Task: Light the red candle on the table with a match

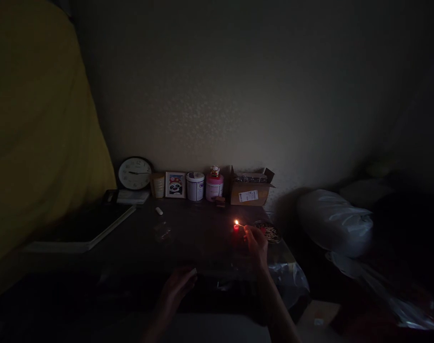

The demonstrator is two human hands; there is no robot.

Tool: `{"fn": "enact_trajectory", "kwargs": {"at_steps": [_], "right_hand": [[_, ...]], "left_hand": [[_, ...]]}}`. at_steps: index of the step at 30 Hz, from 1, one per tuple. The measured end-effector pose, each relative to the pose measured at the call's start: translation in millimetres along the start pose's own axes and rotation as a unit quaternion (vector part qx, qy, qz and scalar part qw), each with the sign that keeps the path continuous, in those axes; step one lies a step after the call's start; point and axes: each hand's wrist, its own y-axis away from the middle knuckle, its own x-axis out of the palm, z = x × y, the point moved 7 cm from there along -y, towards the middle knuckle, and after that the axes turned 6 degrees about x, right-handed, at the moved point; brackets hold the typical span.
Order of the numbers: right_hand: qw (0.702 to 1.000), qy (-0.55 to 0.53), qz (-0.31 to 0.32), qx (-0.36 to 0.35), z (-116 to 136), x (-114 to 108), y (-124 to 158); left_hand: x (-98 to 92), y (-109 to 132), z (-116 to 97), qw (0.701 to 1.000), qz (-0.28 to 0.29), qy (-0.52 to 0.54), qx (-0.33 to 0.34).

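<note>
The room is dark. My right hand (255, 239) pinches a thin lit match (240, 225), its flame touching the top of a small red candle (236, 228) on the dark table (188, 238). Lower and closer to me, my left hand (177, 286) is curled around a small pale object, possibly a matchbox (193, 272); it is too dim to be sure.
Along the wall stand a round clock (134, 173), a framed panda picture (175, 185), a white tub (195, 186), a pink jar (214, 186) and an open cardboard box (250, 190). A flat board (81, 228) lies left. A round patterned dish (270, 233) sits beside my right hand. Plastic bags (333, 221) are piled right.
</note>
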Motion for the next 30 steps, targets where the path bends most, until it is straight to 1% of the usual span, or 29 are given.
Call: {"fn": "enact_trajectory", "kwargs": {"at_steps": [10,14,19,25,30], "right_hand": [[1.000,-0.005,0.016,0.003,3.4,1.8,3.9],[1.000,-0.010,0.014,0.006,5.5,1.7,5.1],[1.000,-0.012,0.014,0.012,7.6,0.0,6.9],[1.000,-0.002,0.005,0.020,10.3,-3.4,9.6],[1.000,-0.013,0.005,0.021,9.5,-4.5,10.8]], "left_hand": [[3.4,0.1,0.1,0.999,0.032,-0.011,0.009],[1.0,0.1,0.7,1.000,0.020,-0.015,0.008],[4.3,3.2,-4.4,0.999,0.020,-0.027,0.012],[2.9,3.0,-3.2,1.000,0.013,-0.014,0.005],[3.0,3.1,-4.3,0.999,0.025,-0.019,0.014]]}}
